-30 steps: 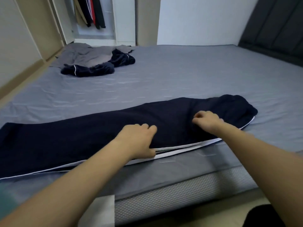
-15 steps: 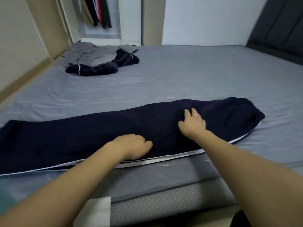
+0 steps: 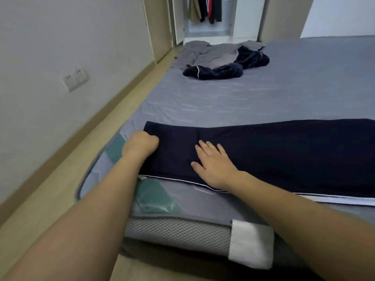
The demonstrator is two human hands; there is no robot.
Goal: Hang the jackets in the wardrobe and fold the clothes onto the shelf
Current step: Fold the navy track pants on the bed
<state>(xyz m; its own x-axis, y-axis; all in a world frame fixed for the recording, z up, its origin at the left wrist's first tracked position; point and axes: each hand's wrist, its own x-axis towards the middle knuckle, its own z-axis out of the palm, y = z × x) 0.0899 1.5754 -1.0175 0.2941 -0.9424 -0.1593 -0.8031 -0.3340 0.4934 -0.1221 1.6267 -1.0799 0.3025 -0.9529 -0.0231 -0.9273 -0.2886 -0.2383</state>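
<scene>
Your left hand [image 3: 142, 146] sits at the left end of the navy trousers [image 3: 274, 151], fingers curled over the edge of the dark cloth near the cuff, apparently gripping it, though the fingertips are hidden. Your right hand [image 3: 213, 163] lies flat on the trousers just to the right of it, fingers straight and slightly spread, palm pressing the fabric down. The trousers lie stretched out across the near edge of the bed [image 3: 253, 102], on the grey sheet, with a thin white stripe along their near side. At the far left corner of the bed a loose heap of clothes [image 3: 221, 57], grey and navy, lies unfolded, well apart from your hands. Beyond it the wardrobe [image 3: 243, 17] stands open with dark garments [image 3: 209, 9] hanging inside.
</scene>
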